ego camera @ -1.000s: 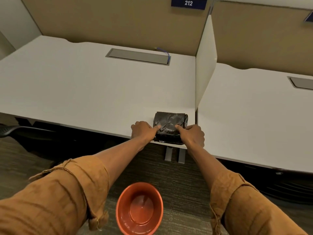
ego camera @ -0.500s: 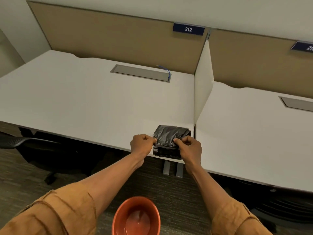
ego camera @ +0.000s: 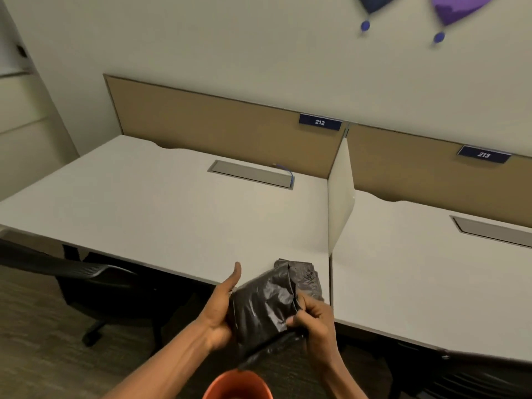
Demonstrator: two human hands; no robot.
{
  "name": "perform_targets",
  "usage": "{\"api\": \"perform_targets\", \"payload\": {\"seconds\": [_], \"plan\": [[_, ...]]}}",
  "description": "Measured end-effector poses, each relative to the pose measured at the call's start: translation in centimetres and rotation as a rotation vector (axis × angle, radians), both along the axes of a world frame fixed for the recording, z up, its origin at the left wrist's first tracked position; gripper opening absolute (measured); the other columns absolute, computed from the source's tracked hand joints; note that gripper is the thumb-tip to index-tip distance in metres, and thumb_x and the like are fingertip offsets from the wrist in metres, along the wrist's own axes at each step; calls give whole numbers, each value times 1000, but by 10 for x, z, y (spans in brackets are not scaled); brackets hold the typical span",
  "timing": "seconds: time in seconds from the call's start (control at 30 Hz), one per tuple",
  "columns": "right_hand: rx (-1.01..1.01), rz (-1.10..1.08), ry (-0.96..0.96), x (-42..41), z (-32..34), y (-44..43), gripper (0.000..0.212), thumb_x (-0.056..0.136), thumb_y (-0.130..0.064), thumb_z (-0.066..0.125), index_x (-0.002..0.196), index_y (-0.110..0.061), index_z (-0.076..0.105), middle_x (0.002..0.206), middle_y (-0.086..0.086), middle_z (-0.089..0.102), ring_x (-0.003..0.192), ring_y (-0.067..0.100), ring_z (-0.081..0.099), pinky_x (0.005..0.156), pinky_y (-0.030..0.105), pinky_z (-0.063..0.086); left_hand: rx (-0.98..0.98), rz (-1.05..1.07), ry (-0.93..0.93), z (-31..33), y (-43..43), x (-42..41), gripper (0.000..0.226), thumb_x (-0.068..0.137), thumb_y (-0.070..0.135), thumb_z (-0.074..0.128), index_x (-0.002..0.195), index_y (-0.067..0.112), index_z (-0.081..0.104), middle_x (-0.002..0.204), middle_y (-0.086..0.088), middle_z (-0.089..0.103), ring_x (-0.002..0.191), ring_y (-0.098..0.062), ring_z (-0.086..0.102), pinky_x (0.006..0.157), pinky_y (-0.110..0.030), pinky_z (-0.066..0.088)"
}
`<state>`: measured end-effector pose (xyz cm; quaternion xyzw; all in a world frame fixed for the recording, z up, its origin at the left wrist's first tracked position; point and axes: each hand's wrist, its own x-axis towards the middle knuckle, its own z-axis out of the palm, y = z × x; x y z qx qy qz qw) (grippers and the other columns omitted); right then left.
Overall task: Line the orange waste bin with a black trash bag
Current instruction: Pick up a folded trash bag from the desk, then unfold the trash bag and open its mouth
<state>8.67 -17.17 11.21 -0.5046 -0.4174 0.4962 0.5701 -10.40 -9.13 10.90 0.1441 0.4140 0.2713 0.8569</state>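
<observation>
A folded black trash bag [ego camera: 259,306] is lifted just in front of the desk's near edge, held between both hands. My left hand [ego camera: 220,309] cups its left side with the thumb up. My right hand [ego camera: 312,319] pinches its right edge, and a loose strip of the bag hangs below. A second dark folded bag [ego camera: 305,276] lies on the desk corner behind it. The orange waste bin [ego camera: 237,385] stands on the floor below my hands; only its far rim shows at the bottom edge.
White desk 212 [ego camera: 161,214] stretches ahead, split by a white divider panel [ego camera: 341,197] from desk 213 [ego camera: 431,269] to the right. A black office chair [ego camera: 74,272] sits under the desk at left. Tan partition boards back both desks.
Both hands have lifted the folded bag off the desk edge toward me and it is starting to come loose. The view has tilted upward, so the bin has slid to the bottom edge.
</observation>
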Motion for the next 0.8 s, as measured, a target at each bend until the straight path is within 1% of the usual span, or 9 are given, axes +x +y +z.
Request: {"api": "perform_targets", "payload": {"seconds": [0.1, 0.23, 0.3, 0.37, 0.43, 0.5, 0.57, 0.7, 0.8], "plan": [[7, 88, 60, -26, 13, -28, 29, 54, -17, 72, 53, -11, 43, 53, 4, 40, 52, 15, 39, 50, 23, 34, 115, 58, 75, 34, -13, -29, 63, 87, 37, 86, 132, -6, 75, 127, -31, 77, 109, -41, 76, 122, -59, 47], [-49, 175, 118, -51, 13, -55, 41, 54, -26, 86, 56, -1, 53, 58, 12, 47, 57, 21, 48, 56, 29, 36, 386, 59, 274, 69, -33, -69, 33, 95, 5, 74, 125, -9, 75, 121, -31, 80, 109, -40, 80, 98, -49, 65], [-99, 190, 219, -63, 13, -63, 69, 69, -39, 89, 85, 21, 58, 79, 21, 51, 74, 32, 49, 65, 30, 43, 511, 33, 364, 85, -48, -89, 22, 101, 3, 68, 119, -4, 79, 116, -25, 83, 108, -36, 82, 93, -44, 65], [-108, 193, 192, -75, 21, -68, 86, 80, -52, 80, 119, 21, 56, 97, 25, 58, 88, 35, 55, 74, 30, 50, 620, 39, 444, 97, -62, -103, 19, 102, 3, 68, 116, 2, 81, 112, -16, 86, 109, -30, 83, 94, -40, 65], [-83, 196, 52, -89, 36, -67, 72, 83, -56, 80, 127, 0, 67, 112, 19, 73, 105, 29, 69, 89, 33, 56, 690, 105, 487, 102, -73, -111, 19, 102, 3, 70, 116, 6, 82, 110, -11, 87, 108, -26, 84, 95, -42, 65], [-69, 201, -76, -105, 50, -63, 56, 85, -42, 84, 130, -10, 71, 124, 12, 78, 120, 23, 73, 103, 40, 57, 666, 229, 467, 104, -79, -116, 19, 100, 1, 72, 116, 6, 82, 109, -14, 87, 105, -29, 84, 96, -46, 64], [-46, 140, -103, -122, 58, -59, 42, 87, -24, 85, 126, -12, 75, 122, 10, 80, 120, 25, 74, 105, 45, 57, 627, 332, 443, 105, -83, -122, 21, 95, -2, 76, 114, 4, 82, 107, -16, 87, 102, -29, 85, 97, -44, 62], [-4, -28, -160, -142, 65, -49, 11, 93, -7, 80, 102, -12, 83, 99, 5, 84, 99, 19, 78, 86, 31, 60, 596, 457, 424, 111, -86, -132, 26, 81, -2, 88, 107, 2, 82, 97, -15, 87, 90, -26, 86, 71, -32, 69], [16, -53, -172, -149, 71, -45, 16, 100, -14, 71, 88, -10, 81, 84, 11, 77, 84, 11, 70, 73, 23, 54, 588, 534, 451, 108, -85, -139, 34, 73, 27, 93, 95, 3, 83, 86, -11, 87, 82, -27, 85, 68, -31, 65]]}}
